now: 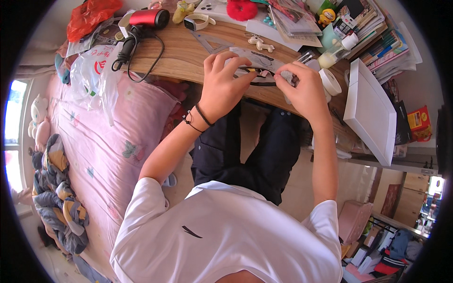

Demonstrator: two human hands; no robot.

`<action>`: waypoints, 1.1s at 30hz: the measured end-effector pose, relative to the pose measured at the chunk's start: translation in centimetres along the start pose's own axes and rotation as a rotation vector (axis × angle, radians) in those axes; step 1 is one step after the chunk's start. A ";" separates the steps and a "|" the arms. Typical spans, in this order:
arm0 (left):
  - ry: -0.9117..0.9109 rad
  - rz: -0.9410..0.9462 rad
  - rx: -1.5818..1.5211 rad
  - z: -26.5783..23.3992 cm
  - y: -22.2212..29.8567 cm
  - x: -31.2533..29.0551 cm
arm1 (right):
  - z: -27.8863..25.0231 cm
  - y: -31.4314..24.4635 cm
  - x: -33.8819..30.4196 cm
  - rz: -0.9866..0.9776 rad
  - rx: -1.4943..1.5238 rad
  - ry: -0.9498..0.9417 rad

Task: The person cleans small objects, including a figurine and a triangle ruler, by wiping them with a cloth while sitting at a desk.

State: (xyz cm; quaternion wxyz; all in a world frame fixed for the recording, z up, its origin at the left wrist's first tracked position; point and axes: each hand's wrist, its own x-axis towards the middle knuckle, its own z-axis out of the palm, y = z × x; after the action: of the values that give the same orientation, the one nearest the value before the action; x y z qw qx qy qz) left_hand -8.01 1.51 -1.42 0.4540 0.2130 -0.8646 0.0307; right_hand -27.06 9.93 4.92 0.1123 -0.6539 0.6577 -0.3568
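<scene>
Over the near edge of the wooden desk, my two hands face each other on a small dark, black-edged thing. Its upper edge arches like a cord, and bits of yellow and pink show inside; its kind is unclear. My left hand pinches its left end with thumb and forefinger, the other fingers bent above. At the other end, my right hand closes thumb and fingertips on the rim. Behind them lies a sheet with a grey picture. A clear set square rests to its left.
A white dog-shaped charm, a smartwatch and a red hair dryer lie on the desk. To the right are a pump bottle, a white round container and a tilted white box lid. A pink bed stands left.
</scene>
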 end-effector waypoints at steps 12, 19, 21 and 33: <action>-0.152 0.053 -0.018 -0.4 0.0 0.1 | -0.8 1.0 -0.8 0.001 0.033 -0.034; -0.018 -0.003 -0.138 -0.9 -0.8 1.1 | -3.9 1.9 -3.3 0.010 0.188 0.115; -0.022 -0.014 -0.153 -1.4 -0.8 1.3 | -4.0 0.8 -4.4 0.000 0.152 0.092; -0.164 -0.063 -0.284 -4.1 -1.2 4.3 | 2.0 0.9 -4.2 -0.149 0.343 0.480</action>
State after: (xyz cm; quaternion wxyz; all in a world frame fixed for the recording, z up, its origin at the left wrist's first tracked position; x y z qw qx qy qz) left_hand -6.49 0.03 4.27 0.4084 0.1754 -0.8873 -0.1233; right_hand -26.03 13.13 1.54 0.0358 -0.5687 0.5458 -0.6143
